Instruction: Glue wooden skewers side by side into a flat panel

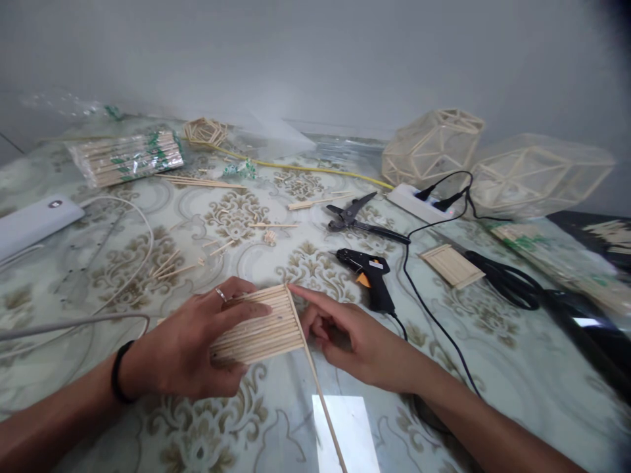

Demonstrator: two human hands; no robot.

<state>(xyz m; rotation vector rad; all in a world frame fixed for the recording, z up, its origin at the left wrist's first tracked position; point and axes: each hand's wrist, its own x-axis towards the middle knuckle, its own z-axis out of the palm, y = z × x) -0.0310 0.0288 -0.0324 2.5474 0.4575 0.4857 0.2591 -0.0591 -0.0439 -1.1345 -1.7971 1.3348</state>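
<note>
So the panel (279,328) is at the near middle of the table, lifted in the left hand (190,341), which has it clamped between thumb and fingers. Right hand (350,338) has its index finger out, touching the far end of a long stick (323,407) at the panel's far right corner; the other fingers are curled, can't tell if they're pinching anything. Progress-wise, I'd say the slat rows are done: thin round wooden sticks packed side by side into a ribbed, flat rectangle. The long stick lies across the right end and runs way past the near edge, so that's uncut, and I can't tell if it's glued. Left end's hidden by the hand. The glue gun (367,269), matte black plastic, lies to the right, and a small slatted square (452,265) further right looks more finished, edges fairly even.
</note>
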